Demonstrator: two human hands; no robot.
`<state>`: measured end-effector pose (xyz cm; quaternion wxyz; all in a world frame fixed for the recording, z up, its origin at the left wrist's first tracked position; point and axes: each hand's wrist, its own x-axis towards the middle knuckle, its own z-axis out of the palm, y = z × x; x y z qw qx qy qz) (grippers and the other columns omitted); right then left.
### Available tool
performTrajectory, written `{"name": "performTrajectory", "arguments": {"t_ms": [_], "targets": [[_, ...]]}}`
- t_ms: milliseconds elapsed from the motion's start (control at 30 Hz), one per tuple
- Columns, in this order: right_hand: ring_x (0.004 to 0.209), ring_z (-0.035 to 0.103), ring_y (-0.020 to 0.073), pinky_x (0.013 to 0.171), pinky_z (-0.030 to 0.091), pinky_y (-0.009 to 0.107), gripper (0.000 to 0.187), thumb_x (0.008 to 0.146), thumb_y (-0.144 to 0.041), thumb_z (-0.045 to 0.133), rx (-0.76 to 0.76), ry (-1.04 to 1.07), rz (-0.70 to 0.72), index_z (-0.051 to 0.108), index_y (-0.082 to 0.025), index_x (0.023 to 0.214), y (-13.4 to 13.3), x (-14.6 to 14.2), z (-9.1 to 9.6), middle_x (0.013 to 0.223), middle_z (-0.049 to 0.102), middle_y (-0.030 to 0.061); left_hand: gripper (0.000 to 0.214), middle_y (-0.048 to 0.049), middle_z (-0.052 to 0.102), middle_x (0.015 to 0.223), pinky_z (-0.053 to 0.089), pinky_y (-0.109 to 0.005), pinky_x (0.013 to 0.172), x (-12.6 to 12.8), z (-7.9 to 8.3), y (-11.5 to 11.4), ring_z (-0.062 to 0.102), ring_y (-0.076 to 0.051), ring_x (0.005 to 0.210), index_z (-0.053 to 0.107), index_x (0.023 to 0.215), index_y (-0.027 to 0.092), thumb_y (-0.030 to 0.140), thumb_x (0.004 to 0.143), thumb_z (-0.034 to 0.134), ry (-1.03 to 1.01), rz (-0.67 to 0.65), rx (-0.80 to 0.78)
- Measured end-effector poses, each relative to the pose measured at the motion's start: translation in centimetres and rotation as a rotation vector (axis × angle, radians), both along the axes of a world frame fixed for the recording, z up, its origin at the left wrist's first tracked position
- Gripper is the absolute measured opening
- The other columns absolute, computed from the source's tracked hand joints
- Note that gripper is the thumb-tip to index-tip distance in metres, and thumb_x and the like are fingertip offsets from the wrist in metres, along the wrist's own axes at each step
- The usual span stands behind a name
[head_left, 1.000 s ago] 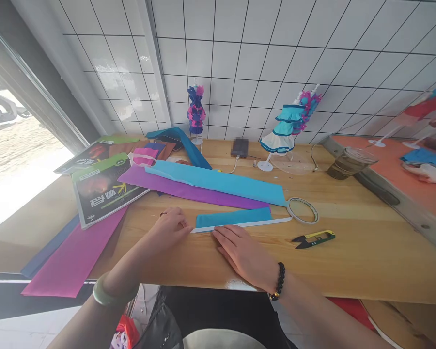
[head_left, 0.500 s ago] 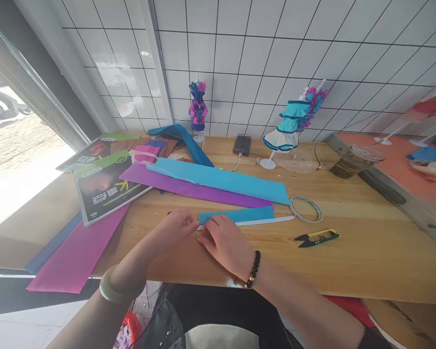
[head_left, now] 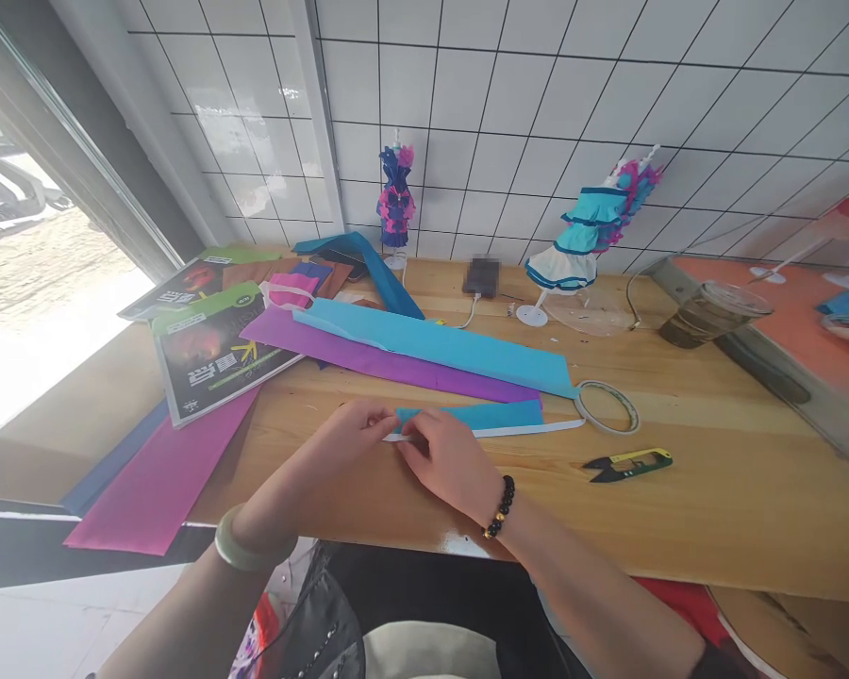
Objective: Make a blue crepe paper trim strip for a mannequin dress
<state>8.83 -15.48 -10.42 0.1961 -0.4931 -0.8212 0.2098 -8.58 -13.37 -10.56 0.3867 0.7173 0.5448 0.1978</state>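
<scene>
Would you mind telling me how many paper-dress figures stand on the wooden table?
2. A dark blue and pink figure stands by the wall; a turquoise figure stands right of the charging phone. More may be cut off at the right edge.

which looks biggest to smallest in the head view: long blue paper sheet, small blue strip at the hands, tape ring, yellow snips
1. long blue paper sheet
2. small blue strip, its left end covered
3. tape ring and yellow snips: too close to rank, the snips longer, the ring taller
</scene>
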Motion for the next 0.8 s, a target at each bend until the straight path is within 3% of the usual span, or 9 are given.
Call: {"name": "performTrajectory", "arguments": {"t_ms": [133, 367, 600, 800], "targets": [[0.083, 0.054, 0.0193, 0.074, 0.042, 0.032, 0.008, 0.083, -0.025, 0.055, 0.039, -0.073, 0.02, 0.056, -0.018, 0.083, -0.1, -0.3, -0.4, 0.085, 0.059, 0.005, 0.027, -0.0031, 0.065, 0.085, 0.042, -0.028, 0.067, 0.1, -0.1, -0.2, 0.057, -0.019, 0.077, 0.06, 0.095, 0.018, 0.036, 0.078, 0.047, 0.025, 0.011, 0.037], [0.085, 0.052, 0.0192, 0.077, 0.044, 0.032, 0.014, 0.087, -0.019, 0.048, 0.069, -0.088, 0.051, 0.062, -0.017, 0.087, -0.3, 0.0, -1.0, 0.085, 0.055, 0.0063, 0.027, -0.0019, 0.064, 0.078, 0.043, -0.029, 0.07, 0.2, -0.7, -0.3, 0.059, -0.02, 0.079, 0.059, 0.097, 0.02, 0.023, 0.075, 0.044, 0.122, 0.014, 0.083], [0.084, 0.051, 0.0183, 0.077, 0.046, 0.032, 0.023, 0.09, -0.02, 0.044, 0.101, 0.006, 0.078, 0.066, -0.016, 0.093, -1.0, 0.9, -1.3, 0.087, 0.054, 0.0075, 0.024, -0.0005, 0.06, 0.074, 0.043, -0.027, 0.064, 0.4, -0.5, -0.6, 0.057, -0.017, 0.071, 0.057, 0.093, 0.019, 0.026, 0.073, 0.046, 0.039, 0.104, 0.051], [0.083, 0.053, 0.0179, 0.076, 0.047, 0.031, 0.018, 0.087, -0.017, 0.049, 0.065, 0.013, 0.056, 0.066, -0.016, 0.093, -0.5, 1.1, -1.3, 0.084, 0.055, 0.0063, 0.025, 0.0013, 0.058, 0.067, 0.042, -0.027, 0.063, 0.2, -0.5, -0.5, 0.056, -0.017, 0.067, 0.054, 0.097, 0.018, 0.029, 0.075, 0.048, -0.047, 0.081, 0.021]]}}
